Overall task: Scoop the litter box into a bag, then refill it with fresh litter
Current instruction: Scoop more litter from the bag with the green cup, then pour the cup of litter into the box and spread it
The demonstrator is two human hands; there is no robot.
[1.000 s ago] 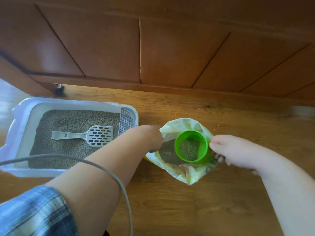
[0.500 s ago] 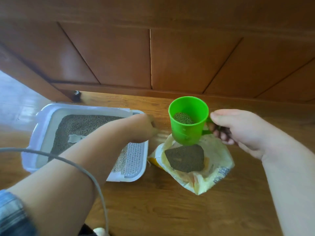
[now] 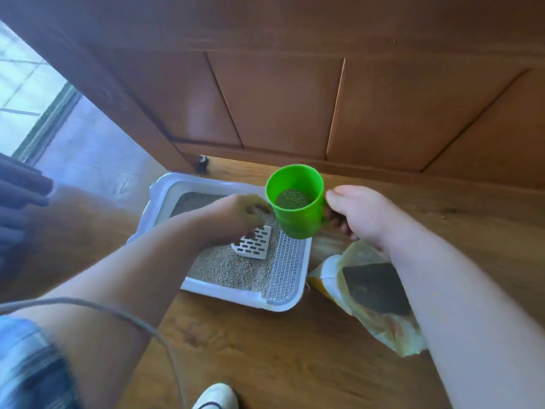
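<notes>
green plastic cup (image 3: 296, 208), part-full of litter, lifted from yellow bag (image 3: 383, 326) to above right edge of white litter box (image 3: 236, 299); right hand (image 3: 358, 215) curled round its handle. left hand (image 3: 236, 216) over white slotted scoop (image 3: 254, 246), grip unclear. pour due.

This is a home. A cat litter box (image 3: 230, 296) sits on a wood-plank floor (image 3: 280, 349) in front of panelled wooden furniture (image 3: 280, 98). At the far left, a glazed doorway (image 3: 23, 84) lets in daylight.
</notes>
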